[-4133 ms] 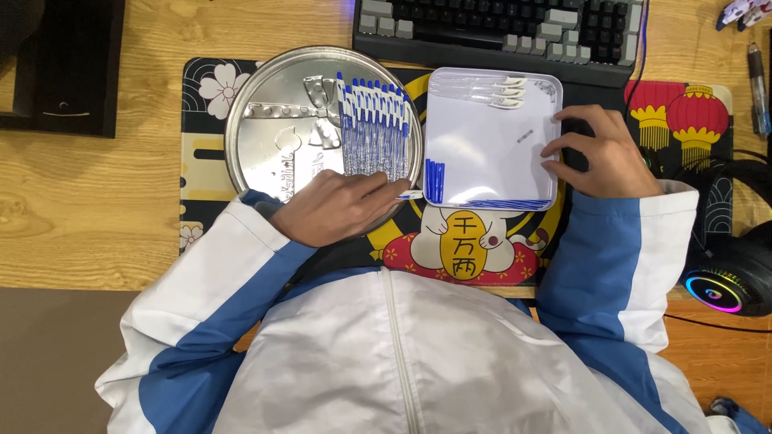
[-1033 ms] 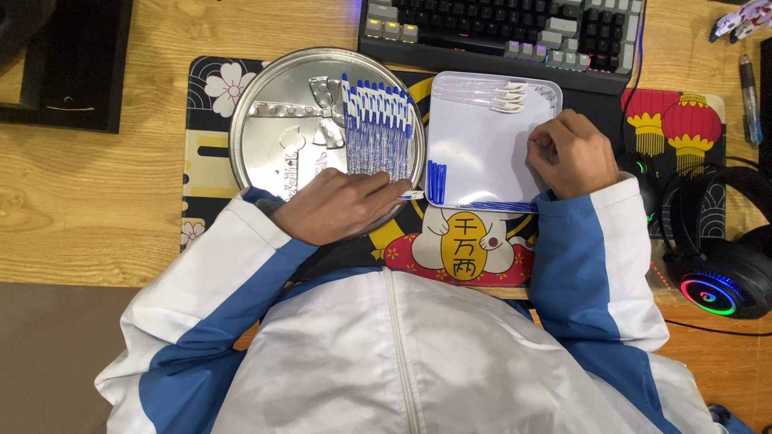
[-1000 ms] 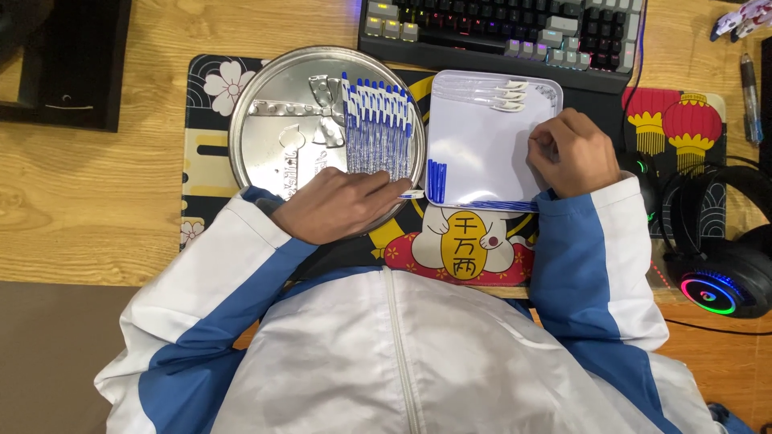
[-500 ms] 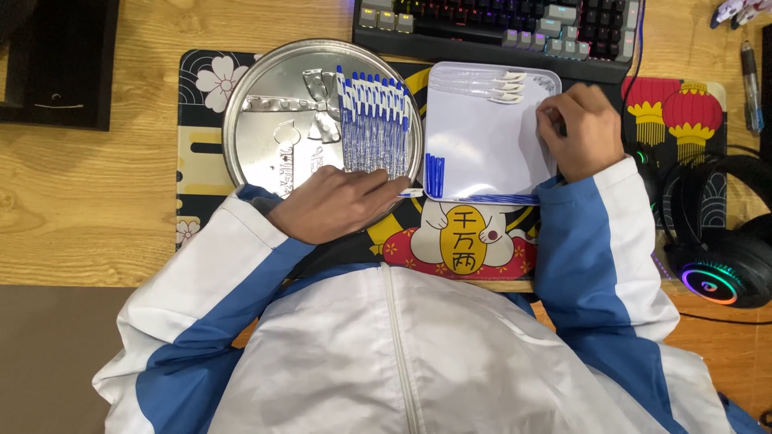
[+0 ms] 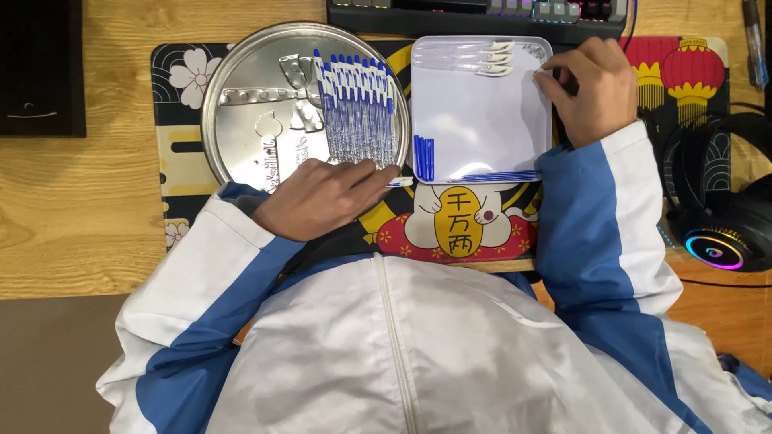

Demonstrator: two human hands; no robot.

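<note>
The left hand (image 5: 326,195) is lying flat, palm down, on the lower rim of the round metal lid (image 5: 249,112), its fingers stretched toward the right and their tips touching the lower ends of the pens (image 5: 359,112). It is pinching nothing that can be seen. The right hand (image 5: 591,88) is curling loosely at the upper right corner of the white tray (image 5: 482,104), fingertips pressing together at the rim; whether they are gripping something small there cannot be told.

The pens are lying side by side in a tidy row across the right half of the lid, clear barrels with blue caps pointing up toward the keyboard (image 5: 482,11). One more pen with a blue tip is sticking out from under the left fingertips, between lid and tray. Inside the tray, a few blue caps (image 5: 424,157) are standing close together at the lower left, thin blue refills (image 5: 498,176) are lining the bottom edge, and several clear barrels (image 5: 474,58) are resting along the top edge.

Lid and tray are sitting just beside each other on a patterned desk mat (image 5: 458,229) showing a cat figure, flowers and red lanterns. Black headphones (image 5: 716,225) with a glowing ring are lying to the right on the wooden desk (image 5: 72,209).
</note>
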